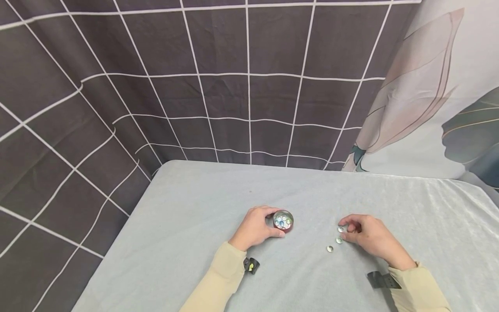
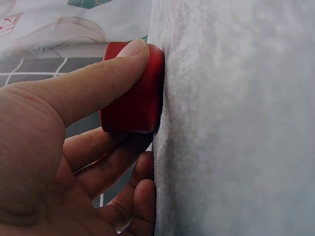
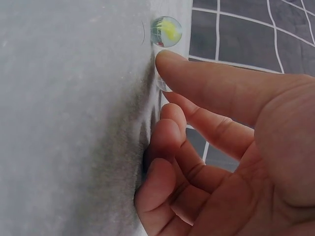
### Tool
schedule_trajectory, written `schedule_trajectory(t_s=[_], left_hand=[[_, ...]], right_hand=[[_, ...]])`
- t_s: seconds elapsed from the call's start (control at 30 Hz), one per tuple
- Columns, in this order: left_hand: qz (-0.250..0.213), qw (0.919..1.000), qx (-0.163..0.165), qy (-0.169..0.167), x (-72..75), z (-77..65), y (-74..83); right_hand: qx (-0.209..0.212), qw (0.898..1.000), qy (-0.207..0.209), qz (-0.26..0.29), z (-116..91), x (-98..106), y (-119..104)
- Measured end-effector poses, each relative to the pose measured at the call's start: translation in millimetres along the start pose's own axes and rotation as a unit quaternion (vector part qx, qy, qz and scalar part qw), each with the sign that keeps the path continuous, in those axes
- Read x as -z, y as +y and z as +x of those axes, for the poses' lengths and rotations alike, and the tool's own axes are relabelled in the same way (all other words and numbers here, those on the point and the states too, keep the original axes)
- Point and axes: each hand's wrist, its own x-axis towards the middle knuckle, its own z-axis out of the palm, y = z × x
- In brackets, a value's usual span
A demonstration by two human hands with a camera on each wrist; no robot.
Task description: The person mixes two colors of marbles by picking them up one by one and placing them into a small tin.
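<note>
My left hand (image 1: 255,227) grips a small round red tin (image 2: 130,98) between thumb and fingers, on the cloth. In the head view, several clear and coloured glass marbles (image 1: 282,221) lie inside it. Off to its right, my right hand (image 1: 372,236) is low over the cloth, thumb and index finger at either side of a clear marble (image 1: 341,229), which they seem to pinch; the thumb partly covers it in the right wrist view. Beside the thumb lies a second marble (image 1: 338,240), and a third marble (image 1: 330,249) sits a little nearer and further left. A marble with yellow inside (image 3: 166,31) shows past the thumb.
A pale grey cloth (image 1: 187,208) covers the table. Dark curtain with white grid lines (image 1: 222,99) hangs behind and at the left, and a pale leaf-patterned curtain (image 1: 429,108) hangs at the back right. Black straps (image 1: 383,281) are on both wrists.
</note>
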Motion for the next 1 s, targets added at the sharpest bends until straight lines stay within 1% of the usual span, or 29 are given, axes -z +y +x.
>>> schedule_trajectory(t_s=[0.63, 1.0], left_hand=[[0.002, 1.0000, 0.003, -0.003, -0.4, 0.5, -0.4], [0.003, 1.0000, 0.003, -0.003, 0.7, -0.1, 0.7]], right_hand=[[-0.004, 1.000, -0.006, -0.011, 3.7, -0.7, -0.1], [0.001, 1.000, 0.004, -0.012, 2.7, -2.0, -0.1]])
